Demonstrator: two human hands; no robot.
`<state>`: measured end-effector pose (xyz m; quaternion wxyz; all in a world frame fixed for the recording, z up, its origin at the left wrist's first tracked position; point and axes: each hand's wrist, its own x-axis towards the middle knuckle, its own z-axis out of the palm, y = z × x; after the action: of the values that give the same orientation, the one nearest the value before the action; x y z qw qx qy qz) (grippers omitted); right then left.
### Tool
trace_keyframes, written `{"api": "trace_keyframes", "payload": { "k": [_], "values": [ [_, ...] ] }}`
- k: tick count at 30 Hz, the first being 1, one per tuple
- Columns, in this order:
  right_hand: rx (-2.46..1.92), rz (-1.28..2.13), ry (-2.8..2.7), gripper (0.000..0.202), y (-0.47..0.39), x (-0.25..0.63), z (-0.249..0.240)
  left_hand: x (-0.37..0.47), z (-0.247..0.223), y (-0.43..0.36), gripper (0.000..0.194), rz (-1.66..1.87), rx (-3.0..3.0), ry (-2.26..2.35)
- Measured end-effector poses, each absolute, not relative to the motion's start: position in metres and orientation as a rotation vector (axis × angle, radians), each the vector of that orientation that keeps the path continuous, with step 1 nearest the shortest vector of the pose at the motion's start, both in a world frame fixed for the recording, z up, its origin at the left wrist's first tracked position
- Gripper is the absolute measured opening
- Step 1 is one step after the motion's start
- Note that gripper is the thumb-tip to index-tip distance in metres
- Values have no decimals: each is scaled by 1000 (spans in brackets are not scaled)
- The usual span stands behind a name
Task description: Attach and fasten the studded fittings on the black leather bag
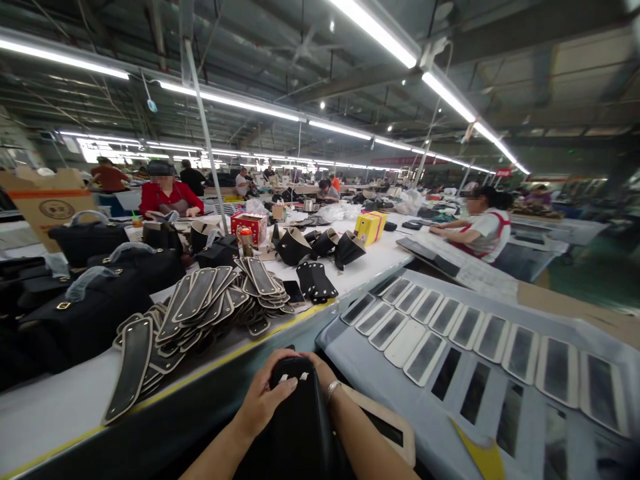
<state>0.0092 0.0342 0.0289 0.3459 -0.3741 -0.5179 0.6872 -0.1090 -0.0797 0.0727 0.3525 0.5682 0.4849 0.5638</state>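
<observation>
A black leather-like bag piece (296, 420) with a rounded end is held upright near my body. Two small whitish tabs show near its top. My left hand (266, 393) grips its left edge, thumb pressed on the front beside a tab. My right hand (320, 371) wraps round the top right edge, its fingers partly hidden behind the piece; a bracelet is on that wrist. On the bench to the left lies a heap of dark, pale-edged oblong panels (200, 293) with small metal studs. Half hidden by my right forearm is a pale-framed panel (383, 427).
Black handled bags (90, 300) crowd the left bench. Curved black pieces (295, 247), a phone (293, 291) and a yellow box (370, 228) stand farther back. Rows of pale-bordered panels (460, 327) cover the right table. Co-workers sit at benches beyond, one in a red top (167, 197).
</observation>
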Motion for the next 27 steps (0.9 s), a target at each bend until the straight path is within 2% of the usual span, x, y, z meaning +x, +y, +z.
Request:
{"api": "trace_keyframes", "payload": {
  "k": [3,7,11,20,24,27],
  "values": [
    [-1036,1603,-1355,23,25,25,32,-109,67,-78,35,1440,1394,1260],
    [-860,1441,-1562,47,-4,50,54,-105,62,-76,35,1448,1393,1235],
    [-826,1264,-1711,39,-26,56,65,-94,58,-75,39,1516,1371,1181],
    [-878,1224,-1732,34,-24,52,63,-84,56,-76,36,1546,1379,1304],
    [-906,1289,-1739,44,-36,63,56,-94,61,-79,36,1467,1393,1328],
    [-1069,1388,-1738,56,-59,87,33,-111,57,-85,41,1467,1146,1354]
  ]
}}
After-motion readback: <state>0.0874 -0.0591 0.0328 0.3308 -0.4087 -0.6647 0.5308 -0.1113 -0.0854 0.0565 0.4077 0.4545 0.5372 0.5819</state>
